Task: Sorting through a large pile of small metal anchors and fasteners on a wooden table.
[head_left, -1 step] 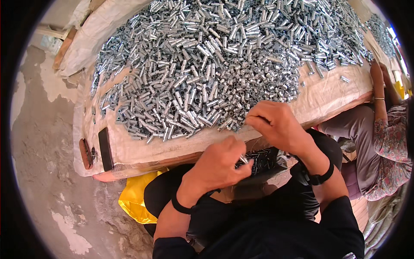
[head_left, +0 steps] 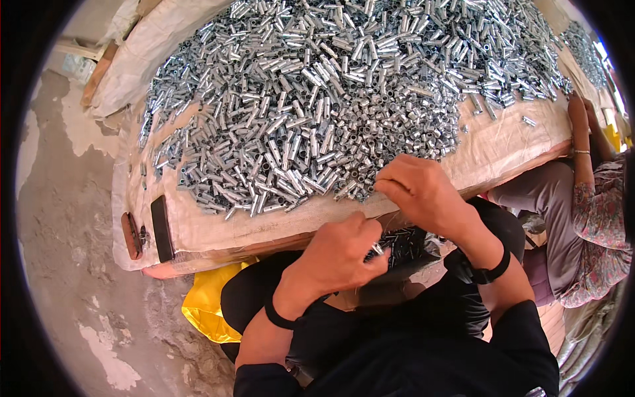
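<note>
My left hand (head_left: 337, 255) is in front of the table's near edge, its fingers curled round a shiny metal tube (head_left: 377, 249). Only the end of that tube shows beside the thumb. To its upper right, my right hand (head_left: 423, 195) is closed in a pinch at the table's near edge. Anything between its fingertips is hidden. Close by those fingertips lie short metal sleeves (head_left: 387, 126) in a heap. Longer metal tubes (head_left: 291, 142) are piled to the left of the heap and behind it.
A dark flat phone-like slab (head_left: 161, 228) and a brown folding-knife-like object (head_left: 131, 236) lie on the cloth-covered table (head_left: 218, 235) at left. Below its edge hang a yellow bag (head_left: 211, 298) and a container of dark small parts (head_left: 407, 243). Another person (head_left: 595, 231) sits at right.
My left hand has shifted slightly right and down, and the tube end in it has turned a little. My right hand has barely moved.
</note>
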Tool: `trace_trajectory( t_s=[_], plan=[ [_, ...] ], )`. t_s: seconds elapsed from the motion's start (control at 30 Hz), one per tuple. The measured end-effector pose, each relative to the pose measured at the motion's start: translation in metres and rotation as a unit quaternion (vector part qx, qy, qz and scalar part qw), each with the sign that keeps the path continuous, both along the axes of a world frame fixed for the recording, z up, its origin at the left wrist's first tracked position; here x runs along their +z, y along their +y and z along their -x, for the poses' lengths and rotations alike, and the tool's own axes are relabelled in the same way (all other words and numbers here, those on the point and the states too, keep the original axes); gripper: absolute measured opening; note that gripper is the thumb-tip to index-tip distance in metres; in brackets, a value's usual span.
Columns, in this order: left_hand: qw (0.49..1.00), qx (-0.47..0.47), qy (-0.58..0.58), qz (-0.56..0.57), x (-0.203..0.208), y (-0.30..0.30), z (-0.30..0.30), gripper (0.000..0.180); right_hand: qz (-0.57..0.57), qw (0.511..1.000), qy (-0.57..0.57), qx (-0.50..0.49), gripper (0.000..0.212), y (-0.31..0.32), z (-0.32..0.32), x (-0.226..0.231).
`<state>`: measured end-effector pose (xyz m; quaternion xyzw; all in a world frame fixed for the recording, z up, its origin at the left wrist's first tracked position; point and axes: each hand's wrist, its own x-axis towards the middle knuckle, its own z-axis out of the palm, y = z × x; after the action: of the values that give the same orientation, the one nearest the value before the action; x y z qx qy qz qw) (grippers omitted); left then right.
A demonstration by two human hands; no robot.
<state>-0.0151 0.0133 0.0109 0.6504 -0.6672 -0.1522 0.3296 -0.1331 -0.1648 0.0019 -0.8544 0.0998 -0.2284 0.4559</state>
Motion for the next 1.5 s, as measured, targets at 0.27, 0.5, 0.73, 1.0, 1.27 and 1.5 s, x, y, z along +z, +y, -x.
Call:
trace_trajectory(
  t_s=[0.27,0.5,0.73,1.0,1.27,1.5],
  plan=[
    [0.991,0.001,-0.085,-0.106,0.023,-0.001,0.003,0.030,0.257,0.960,0.107,0.035,0.018,0.005,-0.004,0.001],
    [0.951,0.170,-0.242,-0.094,0.008,-0.009,-0.025,0.028,0.261,0.953,0.127,0.088,0.015,0.011,-0.007,0.009],
    [0.972,0.156,-0.175,-0.011,0.006,-0.012,-0.025,0.023,0.172,0.985,0.022,-0.001,0.014,0.010,-0.004,-0.001],
    [0.989,0.142,0.037,0.027,0.008,-0.008,-0.025,0.030,-0.152,0.986,0.063,0.002,0.012,0.013,-0.002,0.022],
    [0.951,0.181,0.249,-0.004,0.019,-0.006,-0.027,0.032,-0.003,0.999,-0.028,0.018,0.010,0.012,-0.003,0.015],
    [0.867,0.229,0.442,0.026,0.010,-0.007,-0.027,0.027,-0.113,0.992,0.050,0.011,0.011,0.021,0.000,0.027]
  ],
)
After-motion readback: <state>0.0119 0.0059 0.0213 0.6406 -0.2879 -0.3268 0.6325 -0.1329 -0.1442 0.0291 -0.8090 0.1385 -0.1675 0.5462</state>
